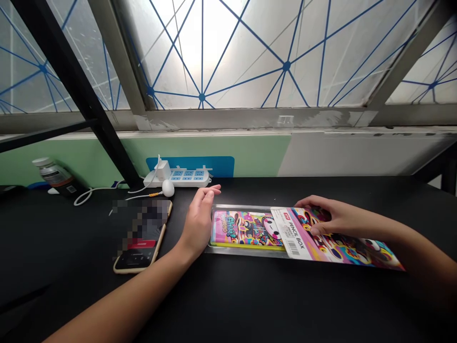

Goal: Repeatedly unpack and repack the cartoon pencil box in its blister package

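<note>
A colourful pencil box (246,229) lies on the black table (228,300), half inside a clear plastic sleeve with a white "PENCIL BOX" label (292,233). My left hand (198,220) stands on edge against the package's left end, fingers straight and together, holding nothing. My right hand (330,217) lies on top of the package's right part, fingers curled and pressing down on the colourful printed surface (357,250).
A phone (143,236) in a gold case lies left of my left hand. Behind it are a white power strip (180,177) with a plugged charger, white cables (103,192) and a bottle (57,177) lying at the far left. Wall and window close the table's far edge.
</note>
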Demonstrator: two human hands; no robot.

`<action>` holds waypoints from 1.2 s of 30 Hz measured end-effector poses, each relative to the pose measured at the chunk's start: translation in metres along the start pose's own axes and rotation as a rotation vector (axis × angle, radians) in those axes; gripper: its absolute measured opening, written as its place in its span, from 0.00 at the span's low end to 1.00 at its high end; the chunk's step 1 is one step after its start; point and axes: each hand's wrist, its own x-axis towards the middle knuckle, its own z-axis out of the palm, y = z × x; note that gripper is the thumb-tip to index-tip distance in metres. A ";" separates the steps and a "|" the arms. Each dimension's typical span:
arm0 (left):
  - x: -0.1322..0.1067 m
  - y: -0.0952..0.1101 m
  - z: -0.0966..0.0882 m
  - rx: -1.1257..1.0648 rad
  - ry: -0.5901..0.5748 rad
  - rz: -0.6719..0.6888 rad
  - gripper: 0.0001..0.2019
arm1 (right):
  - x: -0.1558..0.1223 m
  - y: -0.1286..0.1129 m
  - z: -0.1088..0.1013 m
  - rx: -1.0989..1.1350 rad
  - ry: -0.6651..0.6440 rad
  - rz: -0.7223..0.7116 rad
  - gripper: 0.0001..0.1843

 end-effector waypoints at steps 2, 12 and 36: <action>-0.003 -0.002 0.002 -0.042 -0.003 0.003 0.16 | 0.001 -0.002 0.003 -0.029 0.035 -0.003 0.39; -0.003 0.002 0.002 -0.148 0.039 -0.020 0.21 | 0.031 -0.103 0.044 -0.358 -0.011 -0.155 0.36; 0.011 0.005 0.000 -0.374 0.106 -0.559 0.20 | 0.024 -0.051 0.032 -0.216 0.095 -0.184 0.29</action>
